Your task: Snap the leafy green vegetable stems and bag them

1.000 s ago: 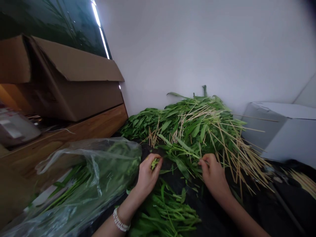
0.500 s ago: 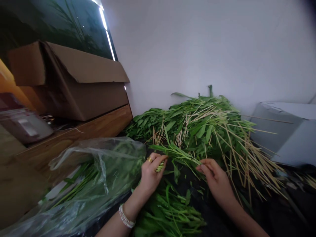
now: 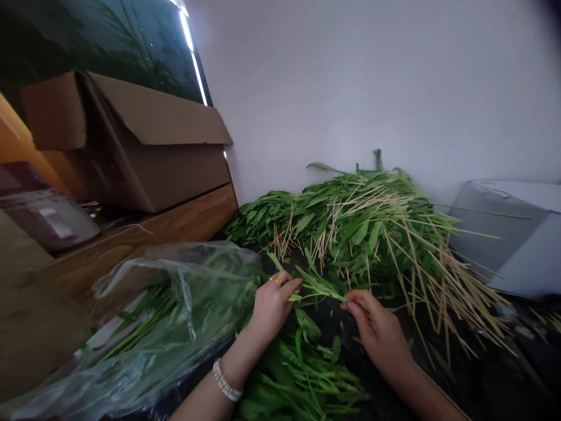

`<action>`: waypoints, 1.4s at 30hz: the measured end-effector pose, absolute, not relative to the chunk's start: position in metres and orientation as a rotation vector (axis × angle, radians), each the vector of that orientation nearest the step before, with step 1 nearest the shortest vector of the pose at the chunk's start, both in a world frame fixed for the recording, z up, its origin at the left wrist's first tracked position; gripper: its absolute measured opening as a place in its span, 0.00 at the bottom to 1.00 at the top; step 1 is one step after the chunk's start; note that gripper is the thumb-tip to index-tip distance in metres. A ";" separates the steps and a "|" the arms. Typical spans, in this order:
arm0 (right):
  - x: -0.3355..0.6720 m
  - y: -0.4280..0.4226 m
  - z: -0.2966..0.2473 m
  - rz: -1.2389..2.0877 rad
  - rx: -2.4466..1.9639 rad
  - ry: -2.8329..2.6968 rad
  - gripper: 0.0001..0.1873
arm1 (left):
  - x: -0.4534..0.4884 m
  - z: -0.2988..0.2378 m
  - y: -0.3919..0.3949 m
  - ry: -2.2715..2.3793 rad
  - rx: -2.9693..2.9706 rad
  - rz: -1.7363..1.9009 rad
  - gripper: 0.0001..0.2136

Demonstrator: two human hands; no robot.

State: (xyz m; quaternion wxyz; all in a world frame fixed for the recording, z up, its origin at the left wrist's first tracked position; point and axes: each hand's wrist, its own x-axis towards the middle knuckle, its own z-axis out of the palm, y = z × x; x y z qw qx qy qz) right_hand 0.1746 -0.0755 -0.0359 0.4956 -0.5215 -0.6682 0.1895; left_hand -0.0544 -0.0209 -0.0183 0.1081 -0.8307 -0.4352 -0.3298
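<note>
Closed round a small bunch of cut green stems (image 3: 294,297) is my left hand (image 3: 272,305), which wears a gold ring. To its right, my right hand (image 3: 380,328) pinches the stem end of a leafy green sprig (image 3: 323,286) between thumb and fingers. The sprig's leaves point left, toward the left hand. Below the hands lies a loose heap of leafy greens (image 3: 302,374) on a dark surface. Behind them a larger pile of leafy greens (image 3: 359,231) leans against the wall, with thin wooden sticks (image 3: 442,278) across it and spilling out to the right.
On the left, a clear plastic bag (image 3: 210,304) holds more greens. Beyond it an open cardboard box (image 3: 175,172) and a lidded tub (image 3: 52,219) stand on a wooden ledge (image 3: 188,219). A white box (image 3: 512,234) stands at the right by the wall (image 3: 372,76).
My right hand has moved slightly left and down with the sprig, closer to my left hand. My left hand has shifted a little to the right and keeps its hold on the stems.
</note>
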 end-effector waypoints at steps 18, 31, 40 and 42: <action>0.191 -0.062 -0.038 0.787 -1.270 -1.303 0.15 | -0.069 -0.004 -0.001 -1.628 -2.192 -1.848 0.06; 0.190 -0.057 -0.039 1.078 -1.221 -1.010 0.25 | -0.064 -0.005 -0.009 -1.655 -2.249 -1.927 0.06; 0.182 -0.061 -0.039 1.007 -1.210 -1.204 0.16 | -0.060 -0.004 -0.017 -1.515 -2.298 -1.585 0.07; 0.181 -0.063 -0.038 0.956 -1.226 -1.248 0.14 | -0.060 -0.004 -0.018 -1.387 -2.352 -1.393 0.08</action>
